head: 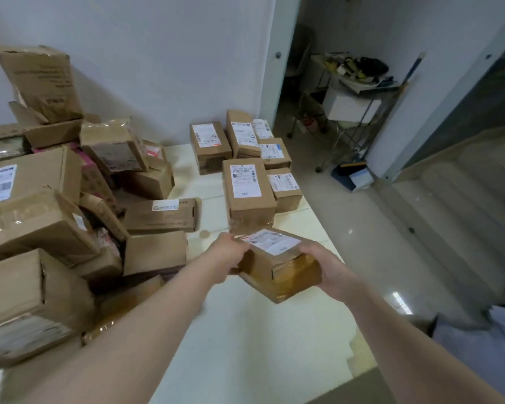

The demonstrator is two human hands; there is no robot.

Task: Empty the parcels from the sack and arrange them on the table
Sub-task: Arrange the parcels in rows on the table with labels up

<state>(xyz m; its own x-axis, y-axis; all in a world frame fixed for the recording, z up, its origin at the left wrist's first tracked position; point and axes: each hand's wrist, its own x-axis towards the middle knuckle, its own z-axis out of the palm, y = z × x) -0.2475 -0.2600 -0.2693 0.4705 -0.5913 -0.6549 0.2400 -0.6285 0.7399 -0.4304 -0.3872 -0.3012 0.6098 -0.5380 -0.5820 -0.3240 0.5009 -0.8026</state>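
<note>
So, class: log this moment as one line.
left hand, right hand: gripping parcel | parcel: over table | sorted boxes: ahead | pile: left

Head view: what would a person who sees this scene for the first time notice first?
The left hand and the right hand grip a labelled brown parcel over the white table, in the centre. An untidy heap of boxes fills the left side. Beyond the held parcel, labelled parcels stand in neat rows by the table's right edge.
</note>
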